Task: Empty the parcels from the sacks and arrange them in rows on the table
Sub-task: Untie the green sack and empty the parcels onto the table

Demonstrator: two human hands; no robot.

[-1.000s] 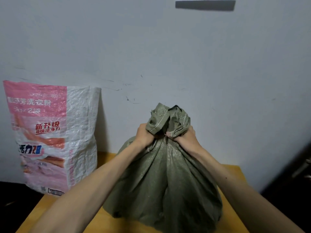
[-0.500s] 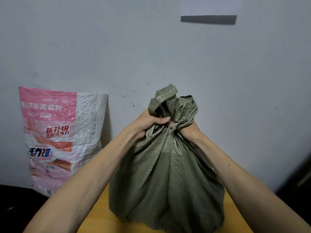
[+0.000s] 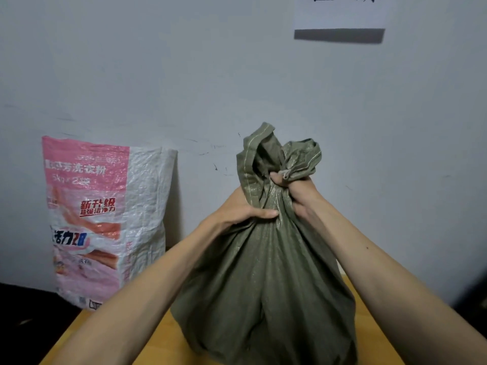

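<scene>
Firmly, left hand (image 3: 237, 209) and right hand (image 3: 299, 192) fingers grip green sack (image 3: 263, 285); pink sack (image 3: 87, 219) reads "活力28".

wall (image 3: 158, 75): pale grey, bit scuffed, few dark marks
paper sheet (image 3: 340, 11): stuck high up, shadow underneath
table (image 3: 164, 346): light wood, against the wall

Two slim forearms show from the bottom edge, bare for all their visible length: the left forearm (image 3: 147, 291) and the right forearm (image 3: 395, 280). The left hand (image 3: 237, 210) and right hand (image 3: 303, 191) are bare too. A small dark mole (image 3: 367, 248) marks the right forearm.
</scene>
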